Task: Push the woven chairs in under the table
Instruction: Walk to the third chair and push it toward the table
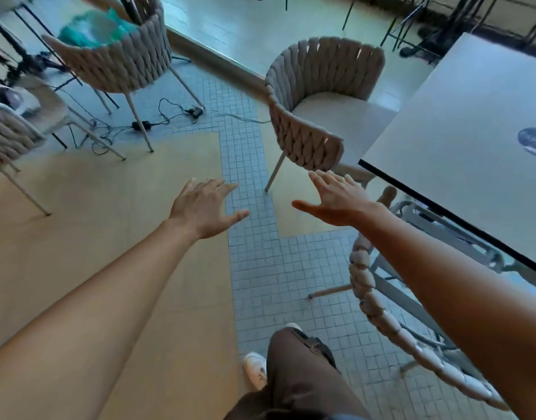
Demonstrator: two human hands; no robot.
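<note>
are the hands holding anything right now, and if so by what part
Nothing is held. The left hand and right hand are open with fingers spread, reaching toward the woven chair at the table, not gripping it.

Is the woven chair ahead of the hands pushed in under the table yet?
Only partly. The woven chair has its seat's far edge under the table, but most of the cushion and the backrest stand out.

Both arms reach forward with the left hand point(204, 207) and right hand point(336, 198) spread and empty, just short of a woven chair point(306, 128) standing partly under the white table point(460, 140).
</note>
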